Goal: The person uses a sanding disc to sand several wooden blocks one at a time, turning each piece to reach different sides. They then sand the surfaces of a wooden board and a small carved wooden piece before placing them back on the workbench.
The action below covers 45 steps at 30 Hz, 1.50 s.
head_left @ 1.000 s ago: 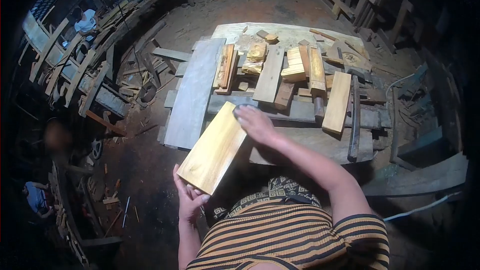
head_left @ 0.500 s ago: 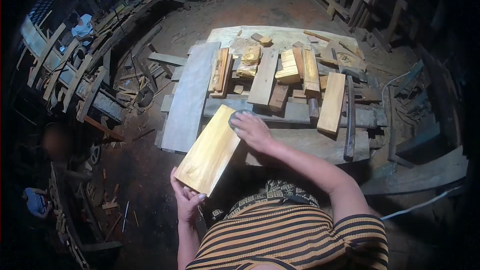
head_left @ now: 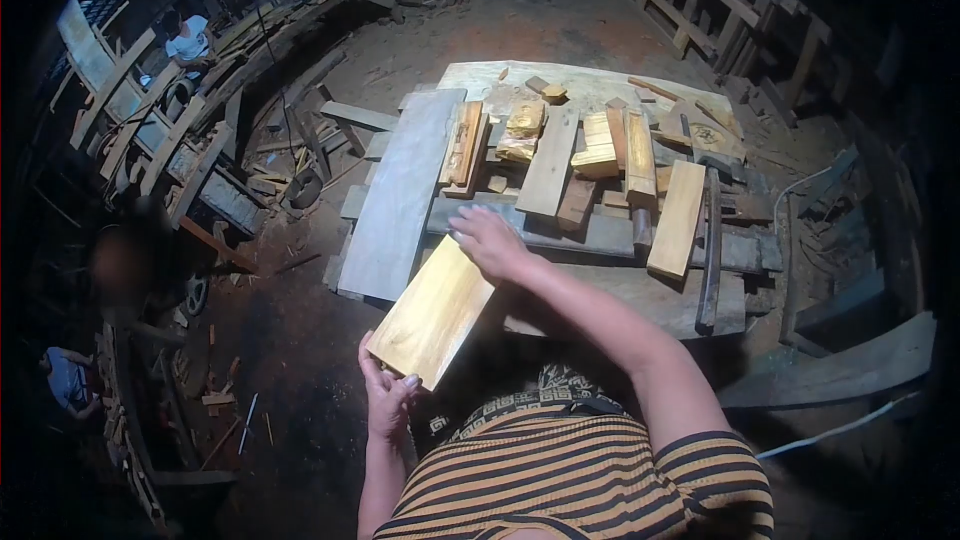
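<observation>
A pale yellow wooden block (head_left: 432, 315), long and flat-faced, slants up and away in front of my body. My left hand (head_left: 388, 390) grips its near end from below, with the thumb on the near edge. Over the far end lies my right hand (head_left: 490, 243), fingers together and pressed toward the top face. A dark grey pad showed under those fingers a moment ago; it is now almost wholly hidden by the hand.
Beyond the block stands a low plank table (head_left: 580, 230) bearing several wood pieces, a wide grey board (head_left: 405, 195) and a hammer (head_left: 700, 152). Lumber racks line both sides. One person (head_left: 188, 40) sits far left; another (head_left: 70, 380) is at lower left.
My right hand has slid up over the block's far end, covering the dark grey pad. The block has shifted slightly right in view, still held by my left hand.
</observation>
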Motion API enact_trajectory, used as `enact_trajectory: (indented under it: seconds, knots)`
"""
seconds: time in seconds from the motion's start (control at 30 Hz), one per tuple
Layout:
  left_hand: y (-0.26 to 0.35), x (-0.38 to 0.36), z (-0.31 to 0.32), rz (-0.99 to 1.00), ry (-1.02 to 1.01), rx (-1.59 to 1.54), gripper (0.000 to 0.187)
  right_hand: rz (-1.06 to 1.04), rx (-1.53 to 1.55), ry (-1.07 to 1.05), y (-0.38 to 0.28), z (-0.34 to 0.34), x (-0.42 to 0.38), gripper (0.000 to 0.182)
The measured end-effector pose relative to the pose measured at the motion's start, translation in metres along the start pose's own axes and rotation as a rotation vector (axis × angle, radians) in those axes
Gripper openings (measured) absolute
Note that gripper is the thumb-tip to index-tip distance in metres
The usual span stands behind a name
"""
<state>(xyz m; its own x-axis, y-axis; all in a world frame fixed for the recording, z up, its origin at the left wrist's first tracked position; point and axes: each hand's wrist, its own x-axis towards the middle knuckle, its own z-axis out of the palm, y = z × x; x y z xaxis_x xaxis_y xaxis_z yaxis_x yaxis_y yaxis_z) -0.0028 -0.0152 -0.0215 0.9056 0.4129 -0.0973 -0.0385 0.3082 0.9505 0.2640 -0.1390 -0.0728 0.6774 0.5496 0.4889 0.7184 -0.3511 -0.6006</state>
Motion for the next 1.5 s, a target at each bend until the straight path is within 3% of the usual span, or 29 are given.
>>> enact_trajectory:
  seconds: [0.07,0.13,0.23,0.3,0.37,0.43,0.53,0.6,0.63,0.73,0.8,0.83,0.93,0.97,1.0,1.1,1.2,1.27,1.37,1.4,1.43,1.5]
  knots:
    - [-0.003,0.001,-0.003,-0.024,0.004,0.024,0.101,0.055,0.035,-0.27,-0.024,-0.016,-0.017,0.033]
    - [-0.006,0.001,-0.003,-0.021,0.032,0.021,0.098,-0.287,0.044,-0.167,-0.062,-0.02,-0.058,0.032]
    - [-0.021,0.003,0.001,0.02,0.159,-0.16,0.087,-0.469,0.181,-0.174,-0.081,-0.032,-0.104,0.034]
    - [-0.036,0.01,-0.006,-0.032,0.206,-0.215,0.079,-0.404,0.142,-0.301,-0.066,-0.049,-0.111,0.038]
    - [-0.062,0.019,-0.019,-0.191,0.291,-0.404,0.06,-0.17,0.124,-0.146,-0.029,-0.066,-0.114,0.034]
    - [-0.051,0.019,-0.004,-0.248,0.289,-0.469,0.058,0.129,0.15,-0.006,-0.003,-0.082,-0.117,0.033]
    - [-0.046,0.022,0.005,-0.289,0.306,-0.517,0.056,0.175,0.156,0.04,-0.003,-0.098,-0.135,0.034]
    - [-0.048,0.029,-0.003,-0.159,0.259,-0.417,0.055,0.15,0.217,0.0,-0.001,-0.091,-0.146,0.035]
    - [-0.032,0.031,0.011,-0.064,0.337,-0.322,0.053,0.161,0.162,-0.03,-0.002,-0.088,-0.149,0.035]
    - [0.008,0.034,0.032,0.181,0.175,0.032,0.056,0.165,0.105,-0.063,-0.005,-0.087,-0.15,0.035]
    - [0.024,0.037,0.028,0.25,0.091,0.195,0.059,0.36,0.54,0.046,-0.002,-0.086,-0.146,0.036]
    - [0.029,0.039,0.024,0.252,0.066,0.262,0.058,0.43,0.588,0.06,-0.015,-0.1,-0.136,0.036]
    - [0.019,0.041,0.029,0.428,-0.05,0.213,0.057,0.368,0.51,0.108,-0.029,-0.104,-0.116,0.035]
    - [0.02,0.035,0.029,0.391,-0.033,0.507,0.059,0.248,0.531,0.122,-0.039,-0.101,-0.11,0.035]
    - [0.014,0.034,0.026,0.479,-0.097,0.552,0.061,0.17,0.44,0.097,-0.057,-0.102,-0.101,0.035]
    - [0.006,0.025,0.03,0.444,-0.08,0.476,0.06,-0.344,0.267,0.129,-0.113,-0.1,-0.077,0.035]
    - [0.015,0.025,0.029,0.387,-0.006,0.371,0.059,-0.558,0.197,-0.083,-0.157,-0.087,-0.079,0.042]
    - [0.005,0.029,0.005,0.304,0.009,0.542,0.06,-0.594,0.187,-0.199,-0.161,-0.074,-0.081,0.042]
    - [-0.002,0.03,0.011,0.394,-0.016,0.478,0.064,-0.566,0.233,-0.186,-0.136,-0.07,-0.061,0.037]
    - [-0.004,0.025,0.011,0.341,-0.052,0.311,0.069,-0.488,0.266,-0.266,-0.121,-0.076,-0.044,0.034]
    - [-0.005,0.025,0.01,0.382,-0.075,0.335,0.071,-0.443,0.263,-0.156,-0.08,-0.057,-0.036,0.03]
    - [-0.004,0.025,0.012,0.404,-0.094,0.317,0.074,-0.143,0.092,-0.132,-0.037,-0.066,-0.013,0.033]
